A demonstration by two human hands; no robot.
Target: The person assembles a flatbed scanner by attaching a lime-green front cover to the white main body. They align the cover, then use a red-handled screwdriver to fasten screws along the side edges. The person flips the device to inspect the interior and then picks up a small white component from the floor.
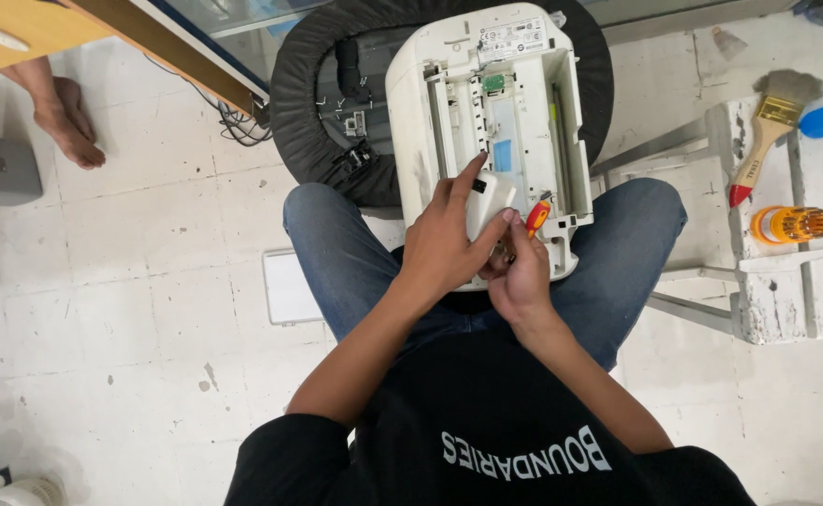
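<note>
gripping a white part (488,201) in the left hand (444,245), right hand (521,278) clamped on a half-hidden screwdriver (536,217)

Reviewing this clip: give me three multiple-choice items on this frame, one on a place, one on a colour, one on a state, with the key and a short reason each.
1. Where does the opened printer rest?
A. on the person's lap and a round black stool
B. on the white stand
C. flat on the floor tiles

2. What colour is the handle of the screwdriver in the right hand?
A. blue
B. red and yellow
C. green

3. What is the left hand doing?
A. hanging free
B. holding the paintbrush
C. gripping a small white part at the printer's near edge

Key: 1 A, its near end lies over the jeans, its far end over the black stool. 2 B, a red and yellow handle shows above the fingers. 3 C, fingers wrap the white part; the paintbrush lies on the white stand.
</note>
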